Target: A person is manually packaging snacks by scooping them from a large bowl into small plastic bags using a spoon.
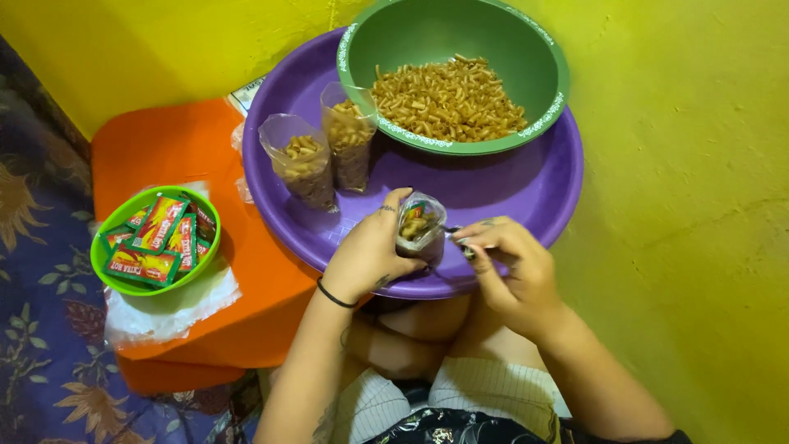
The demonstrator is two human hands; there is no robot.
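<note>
A person's left hand [370, 255] wraps around a small clear plastic pouch [419, 226] partly filled with fried golden snack sticks, gripping it upright over the near rim of a wide purple plastic tray [526, 185]; the right hand [509, 267], just beside it, pinches a small dark metal tool [462, 244] whose tip meets the pouch's open mouth; what kind of tool it is cannot be made out. Beyond the hands, two more filled clear pouches [325, 156] stand on the tray, next to a green bowl [452, 74] heaped with the same sticks; well to the left of the left hand, a small green basket [156, 238] of red-and-green seasoning sachets sits on an orange stool [181, 148]. By the look of it, the step goes best with the pouch kept steady and upright so nothing spills; the mouth held flat and even; the tool worked squarely across it.
</note>
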